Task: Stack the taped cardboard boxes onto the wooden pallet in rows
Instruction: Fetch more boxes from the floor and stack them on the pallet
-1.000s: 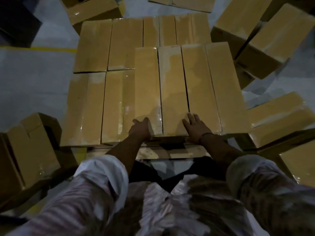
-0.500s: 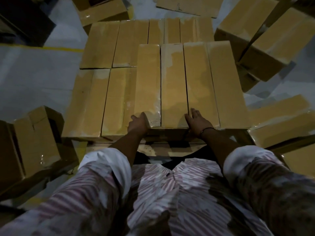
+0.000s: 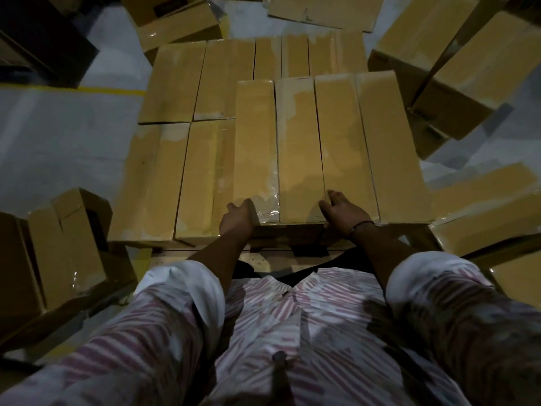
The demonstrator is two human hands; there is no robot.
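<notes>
Long taped cardboard boxes lie in rows on the wooden pallet [image 3: 169,258], whose pale slat shows under their near ends. A lower layer [image 3: 172,83] covers the pallet. Several boxes form an upper row on the right. My left hand [image 3: 237,220] presses against the near left corner of the leftmost upper box [image 3: 255,142]. My right hand [image 3: 343,213] rests on the near end where the second upper box [image 3: 298,148] meets the third upper box [image 3: 344,136]. Neither hand is wrapped around a box.
Loose boxes lie on the grey floor all around: an open-flapped box [image 3: 55,253] at the left, tilted boxes [image 3: 468,74] at the back right, more [image 3: 480,206] at the right, and one [image 3: 175,22] behind the pallet. A yellow floor line [image 3: 111,90] runs at the left.
Both hands stay at the near ends of the upper boxes. My right hand's fingers have drawn back from the box top to its edge. The view has tilted slightly.
</notes>
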